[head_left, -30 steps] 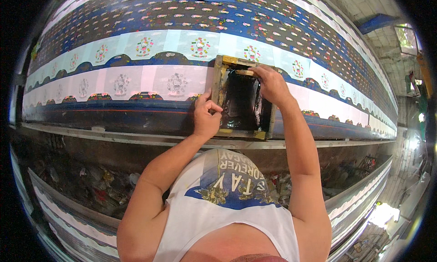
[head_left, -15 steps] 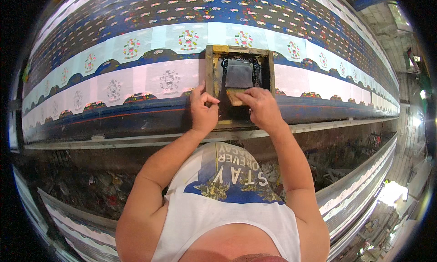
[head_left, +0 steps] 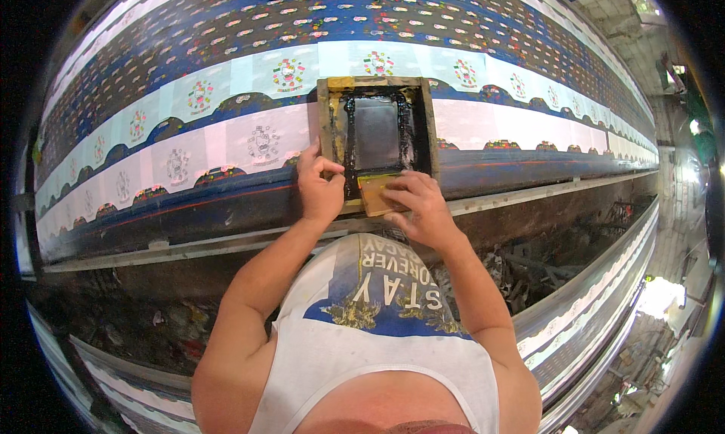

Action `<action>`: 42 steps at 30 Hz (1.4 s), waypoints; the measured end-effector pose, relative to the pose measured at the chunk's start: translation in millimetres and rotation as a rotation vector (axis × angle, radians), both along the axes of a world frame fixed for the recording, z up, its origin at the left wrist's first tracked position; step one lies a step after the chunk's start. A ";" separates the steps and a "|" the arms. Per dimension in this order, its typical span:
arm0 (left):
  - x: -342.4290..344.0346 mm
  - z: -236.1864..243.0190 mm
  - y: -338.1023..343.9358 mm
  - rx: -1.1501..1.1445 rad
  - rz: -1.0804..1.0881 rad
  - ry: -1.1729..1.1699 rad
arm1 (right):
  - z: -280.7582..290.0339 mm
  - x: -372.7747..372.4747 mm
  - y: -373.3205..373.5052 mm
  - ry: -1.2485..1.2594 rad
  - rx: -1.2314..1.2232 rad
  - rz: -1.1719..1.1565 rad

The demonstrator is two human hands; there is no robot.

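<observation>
Squeegee (head_left: 374,197) now nearer — flat, tan

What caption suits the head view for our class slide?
Left hand at the wooden frame, right hand holding a tan squeegee.

Pastel pink panels (head_left: 219,145) and pale blue panels (head_left: 170,98) against a dark blue and black printing table (head_left: 151,219).
Dark outline motifs (head_left: 263,143) mark the pink, multicoloured ones (head_left: 288,73) the blue; pink-white motifs (head_left: 245,32) dot the table in rows; brown screen frame (head_left: 432,124) patched yellow, grey mesh (head_left: 376,132) edged with black ink (head_left: 406,132), tan squeegee (head_left: 375,196), white tank top (head_left: 325,355) banded blue.
</observation>
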State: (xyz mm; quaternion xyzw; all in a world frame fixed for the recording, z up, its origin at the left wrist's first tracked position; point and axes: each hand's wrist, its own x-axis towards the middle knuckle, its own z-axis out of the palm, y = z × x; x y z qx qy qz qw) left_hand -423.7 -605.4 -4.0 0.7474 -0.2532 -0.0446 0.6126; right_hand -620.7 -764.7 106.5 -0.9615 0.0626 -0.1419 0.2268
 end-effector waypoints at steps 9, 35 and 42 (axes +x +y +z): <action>-26.0 26.1 -25.5 -0.037 -0.033 -0.081 | -43.3 -60.5 -50.0 -0.238 0.395 -0.455; -153.6 23.9 -215.5 -0.047 0.030 0.088 | -4.3 -151.2 -219.1 -0.089 0.002 0.128; -152.9 16.0 -215.8 -0.073 0.053 0.101 | 8.5 -130.7 -220.6 0.055 -0.120 0.191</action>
